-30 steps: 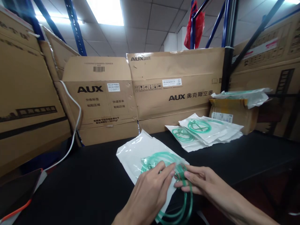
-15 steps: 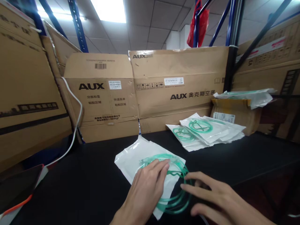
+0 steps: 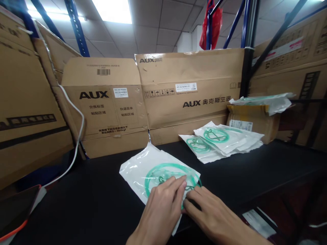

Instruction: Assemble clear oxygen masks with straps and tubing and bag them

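Observation:
A white pouch with a clear front (image 3: 136, 167) lies on the black tabletop, with a coil of green tubing (image 3: 153, 172) mostly inside it. On the pouch's lower part rests my left hand (image 3: 165, 204), fingers together and pressing pouch and tubing. My right hand (image 3: 204, 207) is closed at the pouch's right edge, fingers curled on the tubing where a loop sticks out. Both hands nearly touch, and my fingers hide the pouch's opening.
Several filled pouches (image 3: 227, 139) overlap at the back right. Behind them, a small carton (image 3: 251, 119) bears another pouch (image 3: 263, 101). Large cardboard sheets (image 3: 107, 112) wall off the back. A dark-screened device with an orange edge (image 3: 17, 211) lies at left, near a white cable (image 3: 81, 126).
My right hand has moved left and closed in on the tubing. The loops that hung out below the pouch are now mostly inside it. My left hand stays on the pouch.

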